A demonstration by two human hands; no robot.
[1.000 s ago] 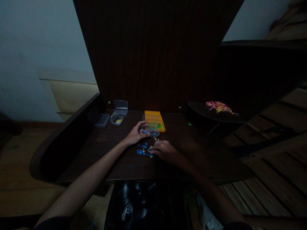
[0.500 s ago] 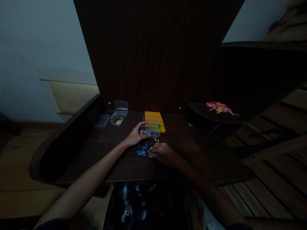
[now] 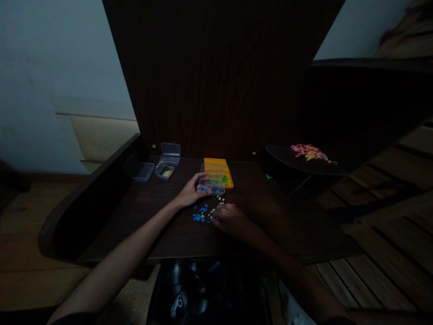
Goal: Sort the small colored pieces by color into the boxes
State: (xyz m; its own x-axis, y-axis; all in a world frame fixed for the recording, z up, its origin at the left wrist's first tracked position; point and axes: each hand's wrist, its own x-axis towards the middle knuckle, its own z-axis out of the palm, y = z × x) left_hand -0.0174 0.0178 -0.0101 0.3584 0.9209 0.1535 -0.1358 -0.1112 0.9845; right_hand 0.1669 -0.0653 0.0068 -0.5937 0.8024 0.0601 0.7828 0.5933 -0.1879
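Observation:
My left hand grips a clear plastic box by its left side; its lid stands raised and a few small blue pieces lie inside. Directly behind it is an open orange box with small green pieces in it. My right hand is on the tabletop, fingers curled and pressed together at the small pieces; whatever they pinch is hidden. Left of those fingertips lie scattered blue pieces, with pale yellow pieces mixed in and trailing up toward the clear box.
At the back left of the dark wooden table sit an open clear box with yellow pieces and another clear box. A pile of pink and yellow beads rests on the side shelf. A tall dark panel rises behind.
Almost nothing differs. My right hand has shifted very slightly among the pieces, while my left hand keeps the clear box in the same place.

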